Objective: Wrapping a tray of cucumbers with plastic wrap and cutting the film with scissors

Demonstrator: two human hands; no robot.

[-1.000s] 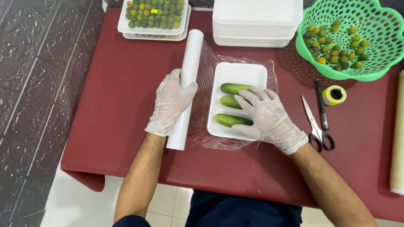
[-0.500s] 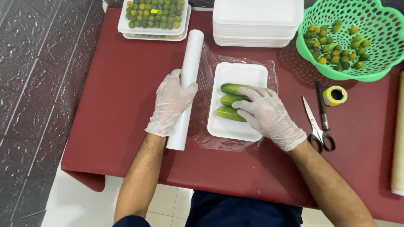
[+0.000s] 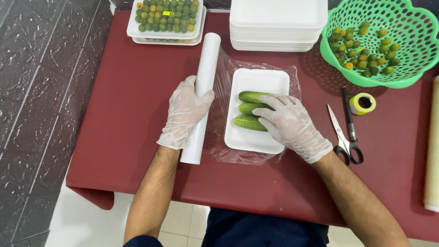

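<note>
A big table with a dark red cover (image 3: 137, 137) is sitting under the hands. To the left of the hands, a floor of dark grey bumpy tiles (image 3: 41, 91) is showing. Below the hands, near the table's edge, pale cream floor tiles (image 3: 178, 224) are catching soft, even light.

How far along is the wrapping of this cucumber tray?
Done: three cucumbers lie in the tray, which sits on film pulled from the roll. In hand: left hand holds the roll, right hand rests on the cucumbers. Left: film is not yet over the tray.
</note>
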